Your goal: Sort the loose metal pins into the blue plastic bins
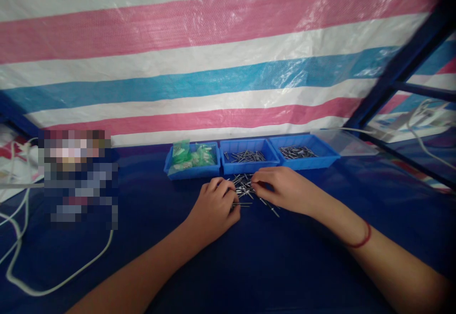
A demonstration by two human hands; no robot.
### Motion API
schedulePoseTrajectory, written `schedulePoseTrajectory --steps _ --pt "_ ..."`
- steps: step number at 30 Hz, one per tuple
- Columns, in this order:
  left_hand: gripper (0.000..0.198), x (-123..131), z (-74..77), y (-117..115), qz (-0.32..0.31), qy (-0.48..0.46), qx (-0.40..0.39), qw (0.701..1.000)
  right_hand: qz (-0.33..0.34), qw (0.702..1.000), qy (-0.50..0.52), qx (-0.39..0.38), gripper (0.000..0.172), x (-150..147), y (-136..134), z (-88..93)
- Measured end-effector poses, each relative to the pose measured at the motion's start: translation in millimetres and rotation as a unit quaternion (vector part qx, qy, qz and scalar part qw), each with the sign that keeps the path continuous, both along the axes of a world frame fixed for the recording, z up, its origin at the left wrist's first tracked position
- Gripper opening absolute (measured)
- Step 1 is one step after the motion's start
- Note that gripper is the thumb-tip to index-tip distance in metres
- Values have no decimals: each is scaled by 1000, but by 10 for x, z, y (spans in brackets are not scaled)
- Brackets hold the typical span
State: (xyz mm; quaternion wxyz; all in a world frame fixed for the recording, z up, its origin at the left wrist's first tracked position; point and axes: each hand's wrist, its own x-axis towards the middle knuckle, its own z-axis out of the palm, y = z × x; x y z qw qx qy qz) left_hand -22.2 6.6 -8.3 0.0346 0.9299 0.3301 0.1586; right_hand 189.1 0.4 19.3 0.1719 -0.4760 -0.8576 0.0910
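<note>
Three blue plastic bins [249,167] stand side by side at the back of the dark blue table [270,266], and just in front of them lies a loose pile of what look like blind rivets [244,187]. The person has both hands at that pile. The left hand [220,204] is curled at its left edge, with a few thin rivet stems [245,204] gripped near the thumb and pointing to the right. The right hand [274,188], palm down, reaches in from the other side, its thumb and forefinger bent close together with a narrow gap; I cannot tell whether they hold anything. Other long rivets [273,209] lie under and beside that hand. A red cord bracelet [366,238] circles the right wrist. Similar metal pieces fill parts of the middle and right bins, while the left one holds green-and-clear plastic bags [192,156]. Behind hangs a striped tarp [228,71].
</note>
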Motion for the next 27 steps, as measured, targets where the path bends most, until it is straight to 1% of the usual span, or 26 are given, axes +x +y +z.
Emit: schedulePoseTrajectory --steps 4,6,8,10,14,18,22,27 --pt "14 2 -18 25 7 10 24 1000 6 1000 -2 -3 18 -6 -1 -13" --pt "17 -4 -28 43 15 2 34 999 -5 1000 3 0 18 -9 2 -17" --pt "18 -12 -30 59 21 -23 34 999 -19 999 28 4 16 -24 4 -22" --pt "18 -16 -23 71 34 -71 23 997 -17 996 86 -3 13 -56 0 -27" --pt "20 -7 -8 80 65 -174 -34 982 0 972 229 -57 9 -156 -28 -50" --pt "21 4 -20 87 56 -226 -73 970 -8 943 319 -90 17 -225 -48 -102" --pt "21 8 -19 91 44 -248 -89 964 -11 924 366 -109 18 -240 -37 -153" --pt "15 18 7 76 31 -252 -100 962 -21 914 388 -118 19 -239 -21 -165"
